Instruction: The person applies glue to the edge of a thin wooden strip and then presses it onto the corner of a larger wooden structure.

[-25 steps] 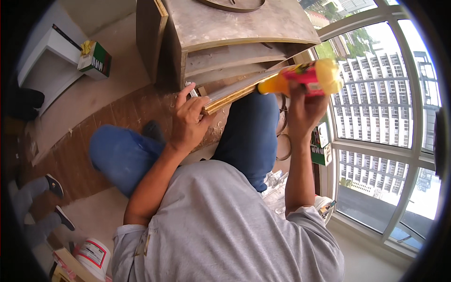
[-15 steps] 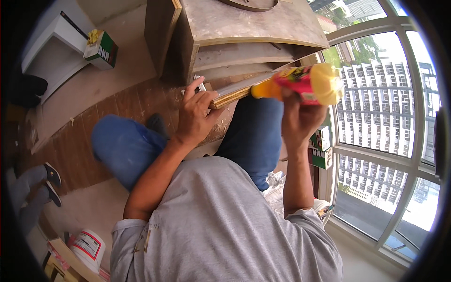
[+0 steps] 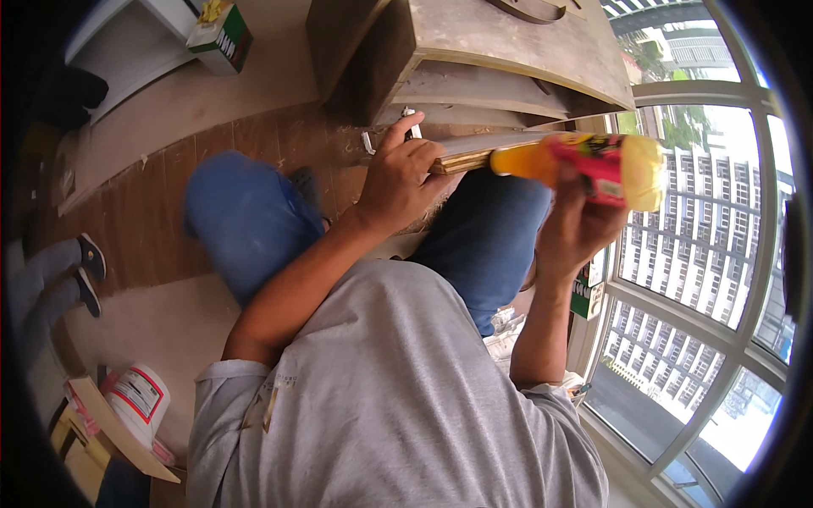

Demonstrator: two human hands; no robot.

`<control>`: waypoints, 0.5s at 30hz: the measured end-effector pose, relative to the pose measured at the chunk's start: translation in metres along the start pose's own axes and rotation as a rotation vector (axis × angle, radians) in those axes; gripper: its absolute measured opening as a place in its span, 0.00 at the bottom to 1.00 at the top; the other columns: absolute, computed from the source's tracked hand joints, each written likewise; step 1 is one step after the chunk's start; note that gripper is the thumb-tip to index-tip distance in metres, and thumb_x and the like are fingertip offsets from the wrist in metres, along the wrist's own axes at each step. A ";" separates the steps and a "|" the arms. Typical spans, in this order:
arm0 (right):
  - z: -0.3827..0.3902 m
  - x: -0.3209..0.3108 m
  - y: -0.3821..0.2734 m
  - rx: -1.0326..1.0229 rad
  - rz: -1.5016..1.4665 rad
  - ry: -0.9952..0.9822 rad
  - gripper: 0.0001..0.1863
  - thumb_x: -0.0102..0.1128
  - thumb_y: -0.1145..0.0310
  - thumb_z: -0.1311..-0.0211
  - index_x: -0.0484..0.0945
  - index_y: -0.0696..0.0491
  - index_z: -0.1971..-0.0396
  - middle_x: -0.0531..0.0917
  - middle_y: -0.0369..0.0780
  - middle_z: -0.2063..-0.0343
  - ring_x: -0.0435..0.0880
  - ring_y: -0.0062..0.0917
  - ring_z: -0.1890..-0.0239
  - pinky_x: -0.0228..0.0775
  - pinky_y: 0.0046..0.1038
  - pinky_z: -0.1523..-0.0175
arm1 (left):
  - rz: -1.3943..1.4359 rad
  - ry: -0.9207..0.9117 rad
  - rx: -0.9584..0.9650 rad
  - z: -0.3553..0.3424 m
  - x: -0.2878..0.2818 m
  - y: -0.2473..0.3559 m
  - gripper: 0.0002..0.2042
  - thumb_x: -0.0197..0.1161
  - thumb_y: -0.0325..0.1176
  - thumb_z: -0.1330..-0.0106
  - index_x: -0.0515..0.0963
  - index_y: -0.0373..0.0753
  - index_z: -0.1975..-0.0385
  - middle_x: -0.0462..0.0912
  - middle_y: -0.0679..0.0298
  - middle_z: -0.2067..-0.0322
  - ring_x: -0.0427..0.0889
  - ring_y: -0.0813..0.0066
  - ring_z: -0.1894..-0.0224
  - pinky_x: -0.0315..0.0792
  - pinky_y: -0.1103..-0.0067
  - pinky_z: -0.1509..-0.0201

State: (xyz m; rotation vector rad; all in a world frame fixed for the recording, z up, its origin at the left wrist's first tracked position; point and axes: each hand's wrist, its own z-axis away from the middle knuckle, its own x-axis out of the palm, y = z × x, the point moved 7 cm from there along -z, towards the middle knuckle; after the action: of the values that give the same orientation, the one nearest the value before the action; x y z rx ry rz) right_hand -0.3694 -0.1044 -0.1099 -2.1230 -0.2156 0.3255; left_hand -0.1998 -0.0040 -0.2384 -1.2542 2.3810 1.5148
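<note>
A flat board (image 3: 467, 161) with a layered, plywood-like edge and a pale top face lies across my lap. At its left end, my left hand (image 3: 405, 182) grips the corner, thumb beneath and fingers above. My right hand (image 3: 583, 222) holds a plastic bottle (image 3: 600, 165) lying nearly level. It has an orange neck, a red and black label and a yellow base. The neck end points left and meets or nearly meets the board's near edge; contact cannot be made out. A small metal piece (image 3: 412, 125) shows just past my left fingers.
Beyond the board stands an open wooden cabinet carcass (image 3: 517, 38) with a curved strip (image 3: 529, 10) on top. A green-white box (image 3: 222, 41) is at far left, a white bucket (image 3: 137, 398) lower left, another person's shoes (image 3: 90, 275) at left. Tall windows (image 3: 686, 212) line the right.
The whole view has shifted and turned, so the cabinet and board appear farther right. The bottle's neck has moved slightly along the board's edge toward my left hand. Both hands keep their hold.
</note>
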 end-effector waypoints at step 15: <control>0.011 0.014 -0.013 0.017 -0.004 0.013 0.20 0.72 0.79 0.32 0.78 0.64 0.44 0.88 0.46 0.51 0.89 0.27 0.52 0.81 0.30 0.42 | -0.011 0.026 0.021 0.001 0.000 0.001 0.17 0.80 0.30 0.45 0.80 0.39 0.58 0.85 0.58 0.69 0.82 0.48 0.43 0.67 0.56 0.27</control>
State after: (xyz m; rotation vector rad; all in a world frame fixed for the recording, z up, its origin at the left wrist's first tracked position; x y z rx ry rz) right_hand -0.3600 -0.0852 -0.1064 -2.1070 -0.2089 0.3095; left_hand -0.2003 -0.0026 -0.2385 -1.2879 2.3953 1.4757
